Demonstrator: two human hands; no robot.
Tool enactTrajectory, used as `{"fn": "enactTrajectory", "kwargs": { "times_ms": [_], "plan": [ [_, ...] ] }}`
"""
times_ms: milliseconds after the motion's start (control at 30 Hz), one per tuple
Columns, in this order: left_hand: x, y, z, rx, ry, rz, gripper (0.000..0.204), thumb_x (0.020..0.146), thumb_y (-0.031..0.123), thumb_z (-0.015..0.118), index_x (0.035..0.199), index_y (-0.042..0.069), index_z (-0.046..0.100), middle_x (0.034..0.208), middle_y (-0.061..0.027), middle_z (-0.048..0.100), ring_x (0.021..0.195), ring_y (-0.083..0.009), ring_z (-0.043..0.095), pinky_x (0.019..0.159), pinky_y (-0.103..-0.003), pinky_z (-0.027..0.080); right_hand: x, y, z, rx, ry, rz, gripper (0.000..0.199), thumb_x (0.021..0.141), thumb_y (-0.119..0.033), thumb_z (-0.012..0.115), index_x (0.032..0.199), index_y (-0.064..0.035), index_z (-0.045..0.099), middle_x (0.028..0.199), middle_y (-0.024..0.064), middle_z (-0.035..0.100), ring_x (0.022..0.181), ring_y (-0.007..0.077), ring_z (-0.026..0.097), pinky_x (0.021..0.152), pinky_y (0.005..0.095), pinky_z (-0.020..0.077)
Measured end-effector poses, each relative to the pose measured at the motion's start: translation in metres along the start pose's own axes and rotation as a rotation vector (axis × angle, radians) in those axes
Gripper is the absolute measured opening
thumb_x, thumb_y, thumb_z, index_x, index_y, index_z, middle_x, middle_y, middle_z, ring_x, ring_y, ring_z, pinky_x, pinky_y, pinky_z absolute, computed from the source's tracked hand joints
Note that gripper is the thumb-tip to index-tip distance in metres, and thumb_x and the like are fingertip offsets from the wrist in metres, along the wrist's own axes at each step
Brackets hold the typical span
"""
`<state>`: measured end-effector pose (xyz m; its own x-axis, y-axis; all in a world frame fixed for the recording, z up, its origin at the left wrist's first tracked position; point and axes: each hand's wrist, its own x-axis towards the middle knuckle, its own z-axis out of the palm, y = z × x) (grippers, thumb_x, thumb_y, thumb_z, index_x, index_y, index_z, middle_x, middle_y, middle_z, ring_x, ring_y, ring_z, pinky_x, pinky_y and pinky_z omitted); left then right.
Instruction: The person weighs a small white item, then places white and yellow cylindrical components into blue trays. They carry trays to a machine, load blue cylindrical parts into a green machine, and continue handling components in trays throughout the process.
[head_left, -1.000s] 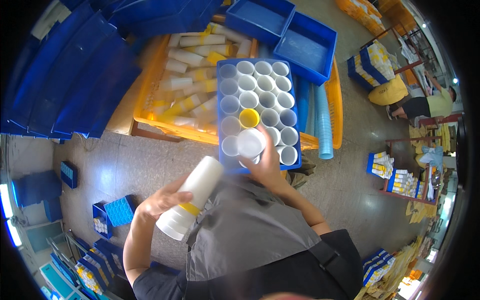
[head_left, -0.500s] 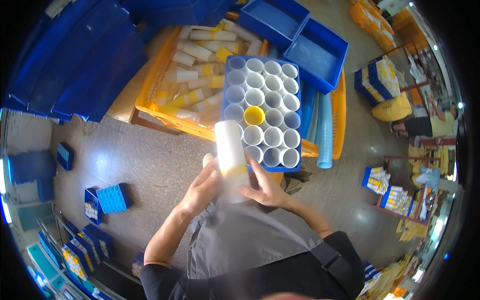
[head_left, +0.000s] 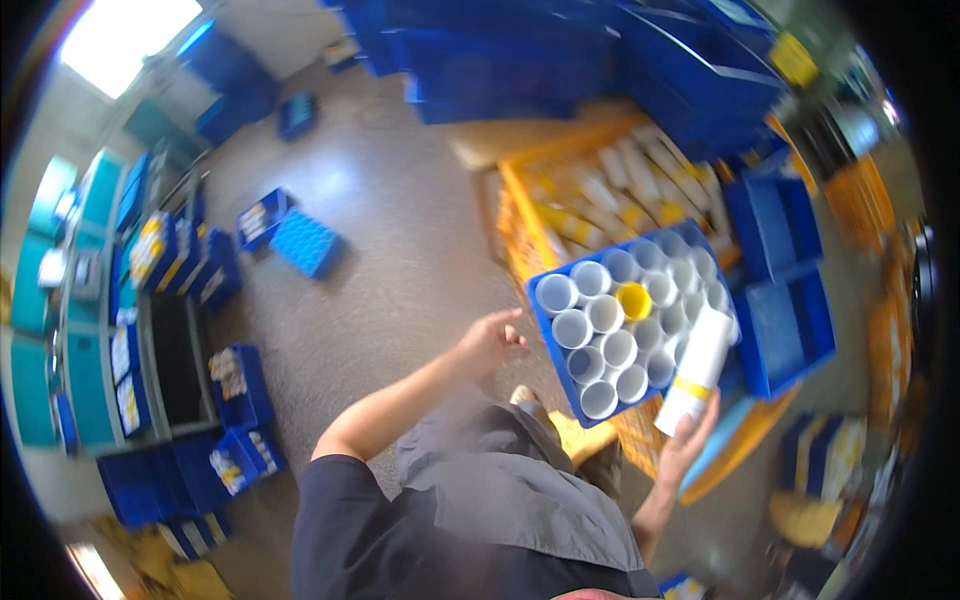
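Observation:
My right hand [head_left: 688, 436] is closed round the lower end of a white tube with a yellow band [head_left: 704, 362]. It holds the tube at a slant over the right side of a blue crate [head_left: 552, 350]. Rows of white tubes stand upright in that crate, their round open ends facing up, and one yellow tube [head_left: 633, 301] stands among them. My left hand [head_left: 488, 340] is off the crate's left side, empty, its fingers loosely bent and apart.
An orange basket [head_left: 518, 212] of loose white and yellow tubes lies behind the crate. Two shallow blue trays [head_left: 785, 330] are to its right. Stacked blue bins [head_left: 500, 70] rise at the back. A light-blue tray [head_left: 305, 243] sits on the floor at left.
My view has swung to the left. My left hand has let go of the tube and moved away, while my right hand has carried the tube to the crate's right side.

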<state>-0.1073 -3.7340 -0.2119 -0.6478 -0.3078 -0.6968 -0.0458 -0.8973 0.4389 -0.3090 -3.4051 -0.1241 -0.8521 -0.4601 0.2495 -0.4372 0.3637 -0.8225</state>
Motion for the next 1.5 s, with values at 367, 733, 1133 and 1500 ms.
{"fn": "enactTrajectory", "kwargs": {
  "times_ms": [367,733,1133,1500],
  "plan": [
    [0.023,-0.01,0.047,0.158,-0.012,-0.233,0.064,0.085,0.024,0.077,0.141,0.009,0.05,0.129,-0.0131,0.063,0.121,-0.0309,0.059,0.103,-0.049,0.046,0.05,0.071,0.09,-0.165,0.236,0.089,0.052,0.106,-0.023,0.05,0.152,-0.0039,0.037,0.149,0.0242,0.046,0.132,0.0378,0.05,0.108,0.0424,0.0425],
    [0.015,0.197,-0.141,1.001,0.0,0.098,0.084,0.07,0.07,0.078,0.112,-0.003,0.072,0.103,-0.0182,0.072,0.089,-0.0289,0.072,0.075,-0.04,0.059,0.038,-0.024,0.192,0.169,0.168,0.157,0.05,0.105,-0.023,0.049,0.148,0.0026,0.041,0.145,0.0217,0.05,0.124,0.0314,0.055,0.104,0.0391,0.0447],
    [-0.081,0.337,-0.442,0.635,0.689,0.135,0.026,0.074,0.02,0.069,0.089,-0.001,0.072,0.074,-0.0074,0.066,0.065,-0.0187,0.062,0.057,-0.037,0.048,0.134,-0.133,0.424,-0.288,-0.085,-0.134,0.026,0.094,-0.008,0.065,0.119,-0.0003,0.064,0.102,0.0162,0.07,0.095,0.033,0.068,0.086,0.0409,0.0535],
    [-0.075,0.471,-0.611,-0.067,1.297,0.296,0.014,0.076,0.013,0.068,0.075,-0.001,0.066,0.066,-0.0057,0.062,0.054,-0.0187,0.059,0.052,-0.034,0.049,0.223,-0.345,0.873,0.076,-0.691,-0.364,0.014,0.094,-0.009,0.065,0.104,-0.0016,0.072,0.099,0.0164,0.073,0.093,0.0343,0.07,0.084,0.0406,0.0544]
  ]
}}
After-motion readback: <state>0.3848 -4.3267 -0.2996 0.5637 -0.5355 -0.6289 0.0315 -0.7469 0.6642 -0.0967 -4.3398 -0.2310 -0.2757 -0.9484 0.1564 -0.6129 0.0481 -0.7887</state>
